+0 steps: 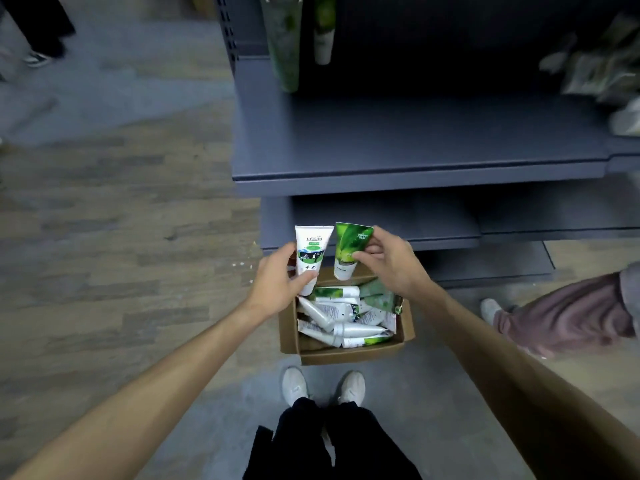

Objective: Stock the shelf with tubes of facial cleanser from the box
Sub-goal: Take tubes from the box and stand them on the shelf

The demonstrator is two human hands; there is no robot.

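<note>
Lower tubes in the box [346,353] buried under the top layer, count impossible to tell. Cap of the white tube [309,258] covered by the left hand [277,285]. Small print on the green tube [348,251] too fine to read. Far right, packets [602,67] on the shelf [415,174] blurred and cut by the edge. Far left, hanging tubes [287,43] cropped at the top. Bystander's leg [568,313] cut off at right.

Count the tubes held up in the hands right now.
2. The white tube is in the left hand; the green tube is in the right hand, both above the box. More tubes lie inside it.
</note>
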